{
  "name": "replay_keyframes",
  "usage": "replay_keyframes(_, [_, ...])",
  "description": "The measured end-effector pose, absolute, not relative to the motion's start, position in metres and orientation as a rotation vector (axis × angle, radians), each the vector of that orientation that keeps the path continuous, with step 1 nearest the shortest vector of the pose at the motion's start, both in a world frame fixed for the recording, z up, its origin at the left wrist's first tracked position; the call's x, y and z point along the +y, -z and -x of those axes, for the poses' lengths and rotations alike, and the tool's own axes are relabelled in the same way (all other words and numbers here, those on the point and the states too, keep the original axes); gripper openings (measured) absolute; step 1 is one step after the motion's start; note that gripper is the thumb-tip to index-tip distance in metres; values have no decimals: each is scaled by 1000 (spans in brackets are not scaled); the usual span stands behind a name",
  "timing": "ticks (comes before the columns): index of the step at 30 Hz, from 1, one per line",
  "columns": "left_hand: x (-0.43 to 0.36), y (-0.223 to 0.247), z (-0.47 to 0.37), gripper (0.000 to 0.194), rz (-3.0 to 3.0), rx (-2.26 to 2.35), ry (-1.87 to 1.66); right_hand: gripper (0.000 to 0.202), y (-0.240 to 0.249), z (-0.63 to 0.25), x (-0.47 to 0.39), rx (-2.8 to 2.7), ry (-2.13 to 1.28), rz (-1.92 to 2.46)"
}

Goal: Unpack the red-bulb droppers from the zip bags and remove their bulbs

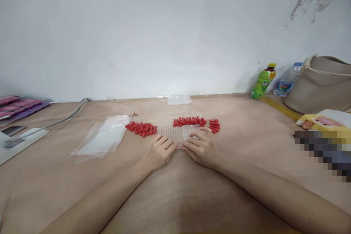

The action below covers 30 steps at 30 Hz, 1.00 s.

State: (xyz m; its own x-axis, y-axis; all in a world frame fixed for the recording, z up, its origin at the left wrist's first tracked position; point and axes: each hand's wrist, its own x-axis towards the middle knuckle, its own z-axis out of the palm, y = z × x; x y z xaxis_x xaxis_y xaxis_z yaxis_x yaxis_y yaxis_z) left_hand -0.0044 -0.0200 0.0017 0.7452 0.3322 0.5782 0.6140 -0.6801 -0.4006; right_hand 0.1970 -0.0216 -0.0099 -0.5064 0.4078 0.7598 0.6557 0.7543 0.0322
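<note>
Clear thin tubes [171, 131] lie side by side in a row at the middle of the table. My left hand [162, 150] is closed at their near left edge, fingers bent down on the tube ends. My right hand [201, 148] is closed at the near right edge, its thumb and index fingertip together close to my left fingertips. Red rubber bulbs [142, 128] are heaped left of the tubes. Behind the row, several tubes fitted with red bulbs [189, 120] point toward the wall. More red bulbs [214, 125] lie just beyond my right hand.
Clear plastic bags [105, 137] lie at the left, with another bag [179, 99] by the wall. A cable [68, 116] and a phone [13, 130] are far left. At the right stand a green bottle [263, 82], a water bottle [287, 80] and a beige bag [320, 86].
</note>
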Motion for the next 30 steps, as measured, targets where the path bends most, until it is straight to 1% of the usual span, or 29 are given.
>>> replay_keyframes(11, [-22,1,8,17,2447,-694,700,13,9,-207,-23,-2174,426,731])
replay_keyframes(18, [-25,1,10,20,2521,-763,729,17,9,-213,-25,-2220,484,755])
replay_keyframes(21, [-23,1,19,20,2482,-859,827,15,5,-224,-20,-2158,504,815])
replay_keyframes(23, [-20,2,25,20,2448,-974,940,13,0,-235,-12,-2063,441,951])
replay_keyframes(25, [-16,3,29,20,2427,-1094,1011,17,-6,-248,2,-1984,292,1059])
replay_keyframes(28, [-12,6,29,23,2429,-1219,1010,24,-13,-269,25,-1891,31,1147])
replay_keyframes(30, [-10,7,28,26,2441,-1232,1002,24,-16,-283,39,-1868,-31,1235])
